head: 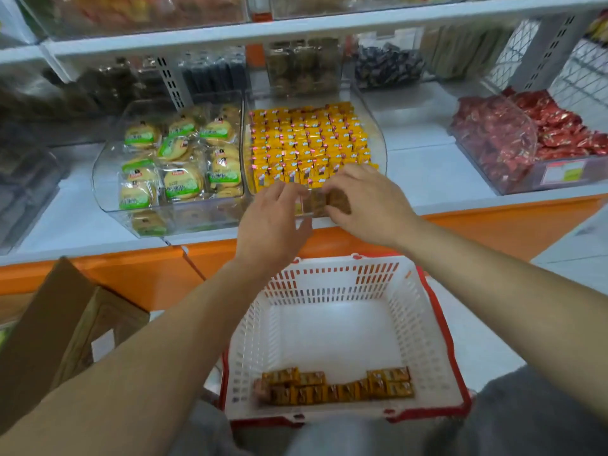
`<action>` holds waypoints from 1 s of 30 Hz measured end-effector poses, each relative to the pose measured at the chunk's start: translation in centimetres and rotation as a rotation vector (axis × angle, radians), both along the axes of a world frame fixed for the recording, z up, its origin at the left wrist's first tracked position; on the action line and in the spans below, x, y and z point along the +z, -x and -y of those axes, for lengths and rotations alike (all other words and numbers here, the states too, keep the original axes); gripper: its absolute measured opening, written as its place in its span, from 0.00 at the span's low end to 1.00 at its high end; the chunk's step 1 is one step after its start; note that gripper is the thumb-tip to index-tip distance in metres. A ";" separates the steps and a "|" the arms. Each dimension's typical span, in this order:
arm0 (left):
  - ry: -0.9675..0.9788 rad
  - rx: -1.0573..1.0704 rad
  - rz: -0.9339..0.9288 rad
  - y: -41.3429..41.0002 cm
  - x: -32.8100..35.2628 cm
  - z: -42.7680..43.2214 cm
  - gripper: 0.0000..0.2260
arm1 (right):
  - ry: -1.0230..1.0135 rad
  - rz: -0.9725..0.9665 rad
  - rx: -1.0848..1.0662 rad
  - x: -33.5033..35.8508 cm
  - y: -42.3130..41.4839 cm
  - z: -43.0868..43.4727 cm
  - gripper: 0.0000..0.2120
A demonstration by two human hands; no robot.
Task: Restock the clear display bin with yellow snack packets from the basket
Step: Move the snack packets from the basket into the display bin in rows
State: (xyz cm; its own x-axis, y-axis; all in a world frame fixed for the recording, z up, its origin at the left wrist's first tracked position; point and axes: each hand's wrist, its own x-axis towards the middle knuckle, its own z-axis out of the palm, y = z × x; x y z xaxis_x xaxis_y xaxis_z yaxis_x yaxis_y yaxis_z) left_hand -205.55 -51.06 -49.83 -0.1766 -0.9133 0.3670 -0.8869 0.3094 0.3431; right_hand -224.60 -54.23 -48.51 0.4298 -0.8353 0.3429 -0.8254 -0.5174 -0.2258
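Head view: right hand (362,199) grips a short row of yellow packets (332,202) at the near edge of the clear bin (376,133), left hand (273,222) pressing flat-fingered on its end, probably keeping them lined up, with more left in the basket (427,324).

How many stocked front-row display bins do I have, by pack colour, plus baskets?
Clear bin of yellow snack packets: 1
Clear bin of green-labelled round cakes: 1
Clear bin of red packets: 1
White basket with red rim: 1
Total: 4
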 end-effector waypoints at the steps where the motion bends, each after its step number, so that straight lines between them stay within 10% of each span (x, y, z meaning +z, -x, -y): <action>1: -0.063 -0.037 0.007 0.1 -0.6 -0.7 0.18 | -0.083 0.006 0.020 -1.0 0.8 -0.6 0.11; 11: -0.993 -0.148 0.257 1.7 -19.7 -5.1 0.19 | -1.090 -0.129 -0.159 -21.8 5.5 -4.6 0.17; 30: -1.457 -0.061 -0.005 -4.2 -34.4 -8.0 0.26 | -1.349 -0.478 -0.102 -35.3 6.1 -8.6 0.15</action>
